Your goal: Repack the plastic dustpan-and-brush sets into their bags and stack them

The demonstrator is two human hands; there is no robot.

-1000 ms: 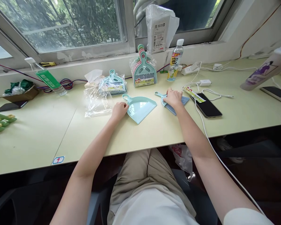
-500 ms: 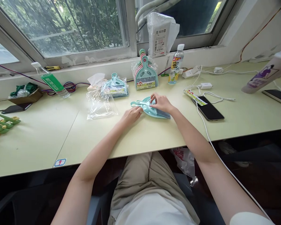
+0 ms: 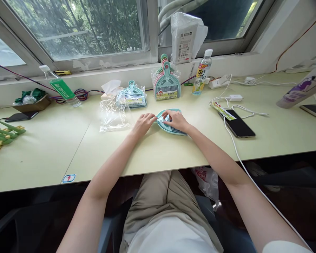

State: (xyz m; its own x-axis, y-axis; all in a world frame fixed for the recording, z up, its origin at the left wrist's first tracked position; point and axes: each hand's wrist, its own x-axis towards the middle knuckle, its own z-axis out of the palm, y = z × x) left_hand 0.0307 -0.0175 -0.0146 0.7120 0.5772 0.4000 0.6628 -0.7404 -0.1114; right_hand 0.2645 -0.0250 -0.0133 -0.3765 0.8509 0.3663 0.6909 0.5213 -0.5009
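Observation:
On the table before me lies a light blue dustpan [image 3: 160, 115] with a small hand brush [image 3: 177, 131] nested in it, bristles toward the right. My left hand [image 3: 144, 124] is closed over the stacked handles and hides most of them. From the right, my right hand [image 3: 177, 120] reaches over the pan, its bent thumb and fingers gripping the brush's body. An empty clear plastic bag [image 3: 113, 117] lies left of my left hand.
Wrapped dustpan sets [image 3: 132, 96] lie behind, and more stand upright [image 3: 167, 84] against the wall. A drink bottle [image 3: 201, 73], a phone [image 3: 239, 124] with a label on it and white cables are on the right. A green-labelled bottle [image 3: 61, 88] leans at left.
My right hand has brought the brush from the table on the right onto the dustpan. My left hand has shifted from the pan's left edge onto the handles, now covering them.

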